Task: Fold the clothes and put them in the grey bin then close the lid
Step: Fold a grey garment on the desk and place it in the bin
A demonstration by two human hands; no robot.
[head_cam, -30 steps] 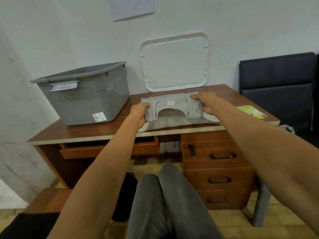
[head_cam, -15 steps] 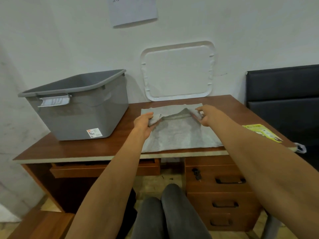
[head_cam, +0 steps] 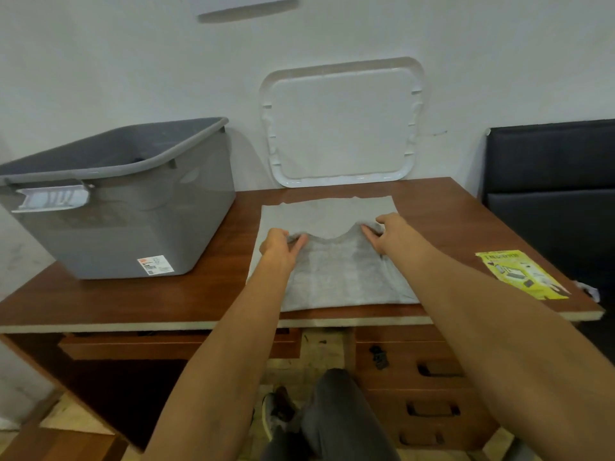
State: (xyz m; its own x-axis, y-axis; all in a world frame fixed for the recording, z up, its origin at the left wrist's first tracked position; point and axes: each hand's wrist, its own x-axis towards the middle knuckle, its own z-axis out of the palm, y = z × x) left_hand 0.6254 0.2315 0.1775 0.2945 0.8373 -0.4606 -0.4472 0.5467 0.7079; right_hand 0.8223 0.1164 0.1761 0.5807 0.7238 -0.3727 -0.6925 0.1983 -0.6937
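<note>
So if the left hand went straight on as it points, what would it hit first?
Left hand: beyond the grey shirt it pinches, probably the white lid against the wall; depth unclear.

This single view comes from a wide-angle camera on the person's head, close in front of the table (head_cam: 166, 294), facing forward and down, so the tabletop crosses the middle of the frame and the white wall (head_cam: 133, 61) fills the upper part. Both forearms enter from the lower edge and lower right and reach the left hand (head_cam: 279, 247) and right hand (head_cam: 396, 239) near the centre, where they pinch the grey garment (head_cam: 332, 281), and a knee (head_cam: 336, 410) shows at bottom centre below the table's front edge. The lens bends the sides: the grey bin (head_cam: 139, 214) leans at left, and a black chair (head_cam: 552, 168) is cut off at right.
</note>
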